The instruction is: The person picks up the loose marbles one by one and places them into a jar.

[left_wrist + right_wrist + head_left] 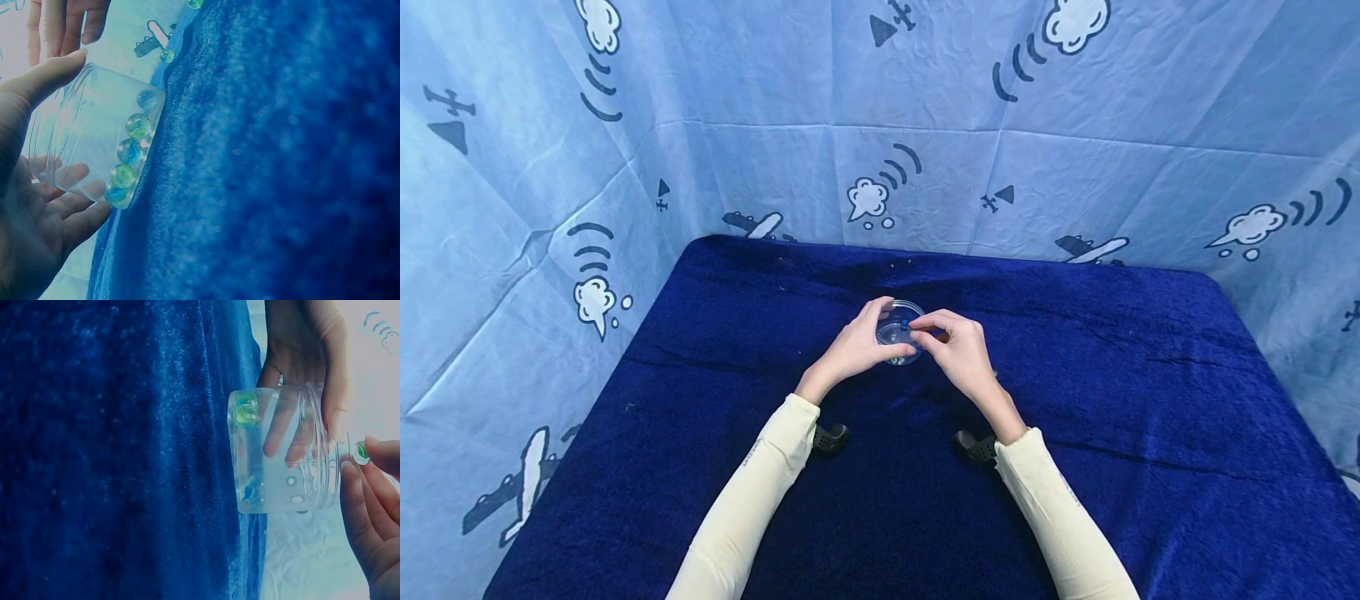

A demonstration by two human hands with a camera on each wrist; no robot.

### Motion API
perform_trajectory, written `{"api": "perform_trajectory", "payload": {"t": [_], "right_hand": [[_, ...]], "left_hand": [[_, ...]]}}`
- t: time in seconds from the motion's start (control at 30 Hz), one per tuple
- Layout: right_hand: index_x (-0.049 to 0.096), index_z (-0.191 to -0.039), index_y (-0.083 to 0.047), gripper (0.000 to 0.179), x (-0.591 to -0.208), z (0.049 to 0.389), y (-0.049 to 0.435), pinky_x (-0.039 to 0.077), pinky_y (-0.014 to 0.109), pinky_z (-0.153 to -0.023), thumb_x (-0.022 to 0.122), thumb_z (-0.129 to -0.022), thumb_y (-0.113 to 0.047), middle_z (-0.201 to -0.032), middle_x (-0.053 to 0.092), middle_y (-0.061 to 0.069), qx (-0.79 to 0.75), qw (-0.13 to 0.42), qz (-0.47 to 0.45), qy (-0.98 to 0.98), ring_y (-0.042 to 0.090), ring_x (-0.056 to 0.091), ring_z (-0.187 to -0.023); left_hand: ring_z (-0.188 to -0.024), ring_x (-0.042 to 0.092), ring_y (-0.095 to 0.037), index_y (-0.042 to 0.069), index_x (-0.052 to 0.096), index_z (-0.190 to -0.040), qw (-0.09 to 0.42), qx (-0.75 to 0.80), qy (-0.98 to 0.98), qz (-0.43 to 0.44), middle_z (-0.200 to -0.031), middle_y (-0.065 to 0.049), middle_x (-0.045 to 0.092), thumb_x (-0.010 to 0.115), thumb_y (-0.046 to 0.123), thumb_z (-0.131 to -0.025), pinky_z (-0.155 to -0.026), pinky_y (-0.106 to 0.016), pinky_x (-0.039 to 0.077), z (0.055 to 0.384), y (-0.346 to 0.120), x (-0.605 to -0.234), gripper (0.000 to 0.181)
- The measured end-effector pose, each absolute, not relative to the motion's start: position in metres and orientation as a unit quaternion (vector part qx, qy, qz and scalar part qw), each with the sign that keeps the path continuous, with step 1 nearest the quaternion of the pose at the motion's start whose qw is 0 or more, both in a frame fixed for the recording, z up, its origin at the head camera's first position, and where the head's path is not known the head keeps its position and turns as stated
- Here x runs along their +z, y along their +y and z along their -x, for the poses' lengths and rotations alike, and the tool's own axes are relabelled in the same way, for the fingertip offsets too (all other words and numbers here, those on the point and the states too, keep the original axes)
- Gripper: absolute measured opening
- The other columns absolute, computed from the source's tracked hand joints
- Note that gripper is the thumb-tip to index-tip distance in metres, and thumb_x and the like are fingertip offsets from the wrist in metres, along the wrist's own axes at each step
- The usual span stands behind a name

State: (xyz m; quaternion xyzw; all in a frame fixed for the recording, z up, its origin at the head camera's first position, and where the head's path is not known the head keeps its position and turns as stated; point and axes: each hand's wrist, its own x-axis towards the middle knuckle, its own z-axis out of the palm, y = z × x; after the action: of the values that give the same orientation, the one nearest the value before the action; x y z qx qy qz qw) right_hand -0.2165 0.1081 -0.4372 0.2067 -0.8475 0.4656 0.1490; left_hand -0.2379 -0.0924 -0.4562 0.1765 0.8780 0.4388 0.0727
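Note:
A clear round jar (891, 335) stands on the blue cloth, its mouth facing up. My left hand (855, 346) holds it round the side, with the thumb near the rim and the fingers on the far wall. Several glass marbles (129, 151) with green and blue swirls lie on the jar's bottom. Right at the rim, my right hand (958, 346) pinches one more marble (361, 452), green-swirled in the right wrist view, between thumb and fingertips.
Dark blue velvety cloth (1112, 375) covers the table. Beyond the jar, loose marbles (167, 56) lie on the cloth. A light blue curtain (760, 167) with airplane prints hangs close behind and to the left. Dark perforated pieces (831, 438) sit at both wrists.

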Motion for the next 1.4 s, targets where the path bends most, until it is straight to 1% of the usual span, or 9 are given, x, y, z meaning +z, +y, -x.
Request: {"api": "perform_trajectory", "payload": {"t": [0.2,0.47,0.7,0.8,0.93,1.2,1.23,1.37,1.4], "right_hand": [[0.08,-0.096,0.001,0.009,-0.437,0.216,0.108,0.052,0.023,-0.065,0.081,-0.087,0.001,-0.095,0.076,0.009,0.465,0.149,-0.207,-0.848,0.02,0.067,-0.077],[0.08,-0.097,0.001,0.009,-0.436,0.216,0.108,0.058,0.043,-0.069,0.08,-0.088,0.002,-0.094,0.076,0.01,0.47,0.144,-0.204,-0.846,0.021,0.068,-0.079],[0.08,-0.098,0.001,0.007,-0.435,0.215,0.108,0.053,0.025,-0.063,0.075,-0.093,-0.001,-0.094,0.075,0.011,0.475,0.143,-0.2,-0.845,0.025,0.068,-0.071],[0.079,-0.098,0.002,0.008,-0.435,0.215,0.108,0.053,0.022,-0.061,0.074,-0.094,-0.002,-0.093,0.075,0.012,0.487,0.142,-0.199,-0.838,0.029,0.069,-0.068],[0.078,-0.099,0.003,0.009,-0.434,0.215,0.108,0.053,0.018,-0.062,0.074,-0.095,-0.004,-0.093,0.075,0.014,0.502,0.138,-0.195,-0.831,0.03,0.071,-0.071],[0.077,-0.098,0.004,0.011,-0.43,0.217,0.112,0.054,0.017,-0.062,0.071,-0.098,-0.006,-0.086,0.075,0.016,0.531,0.14,-0.175,-0.817,0.036,0.072,-0.074],[0.077,-0.098,0.004,0.012,-0.43,0.217,0.113,0.054,0.017,-0.062,0.071,-0.098,-0.006,-0.085,0.075,0.016,0.535,0.141,-0.171,-0.815,0.036,0.072,-0.074],[0.078,-0.098,0.003,0.013,-0.428,0.219,0.118,0.054,0.017,-0.062,0.071,-0.099,-0.009,-0.084,0.075,0.017,0.543,0.143,-0.152,-0.813,0.02,0.072,-0.071],[0.078,-0.098,0.003,0.014,-0.427,0.219,0.119,0.054,0.017,-0.062,0.071,-0.099,-0.009,-0.085,0.076,0.017,0.545,0.144,-0.148,-0.813,0.018,0.072,-0.071]], "left_hand": [[-0.135,0.051,-0.032,0.01,0.03,-0.16,0.073,0.438,0.879,-0.176,-0.156,-0.013,0.043,0.081,0.046,-0.088,-0.11,-0.049,0.042,0.238,-0.092,-0.456,0.095],[-0.135,0.051,-0.032,0.01,0.03,-0.16,0.071,0.434,0.88,-0.176,-0.155,-0.013,0.044,0.081,0.046,-0.088,-0.11,-0.049,0.042,0.239,-0.092,-0.457,0.095],[-0.139,0.05,-0.029,0.01,0.032,-0.159,0.069,0.441,0.878,-0.175,-0.155,-0.013,0.045,0.082,0.045,-0.087,-0.11,-0.048,0.043,0.239,-0.092,-0.458,0.094],[-0.138,0.05,-0.03,0.009,0.032,-0.158,0.065,0.441,0.878,-0.177,-0.155,-0.014,0.045,0.081,0.044,-0.087,-0.11,-0.048,0.043,0.239,-0.092,-0.458,0.094],[-0.137,0.051,-0.03,0.008,0.033,-0.158,0.062,0.442,0.876,-0.18,-0.154,-0.015,0.046,0.082,0.043,-0.087,-0.11,-0.048,0.043,0.24,-0.092,-0.459,0.093],[-0.134,0.053,-0.032,0.008,0.034,-0.157,0.057,0.441,0.877,-0.18,-0.152,-0.015,0.048,0.082,0.041,-0.087,-0.11,-0.048,0.042,0.24,-0.091,-0.459,0.091],[-0.135,0.053,-0.032,0.008,0.034,-0.157,0.057,0.443,0.877,-0.179,-0.152,-0.015,0.048,0.083,0.04,-0.087,-0.11,-0.048,0.042,0.24,-0.091,-0.459,0.091],[-0.138,0.051,-0.031,0.008,0.035,-0.157,0.058,0.445,0.876,-0.177,-0.152,-0.014,0.048,0.083,0.039,-0.087,-0.111,-0.048,0.042,0.24,-0.09,-0.459,0.091],[-0.138,0.051,-0.031,0.008,0.034,-0.157,0.058,0.445,0.876,-0.176,-0.152,-0.014,0.048,0.083,0.039,-0.087,-0.111,-0.048,0.042,0.24,-0.09,-0.459,0.091]]}}
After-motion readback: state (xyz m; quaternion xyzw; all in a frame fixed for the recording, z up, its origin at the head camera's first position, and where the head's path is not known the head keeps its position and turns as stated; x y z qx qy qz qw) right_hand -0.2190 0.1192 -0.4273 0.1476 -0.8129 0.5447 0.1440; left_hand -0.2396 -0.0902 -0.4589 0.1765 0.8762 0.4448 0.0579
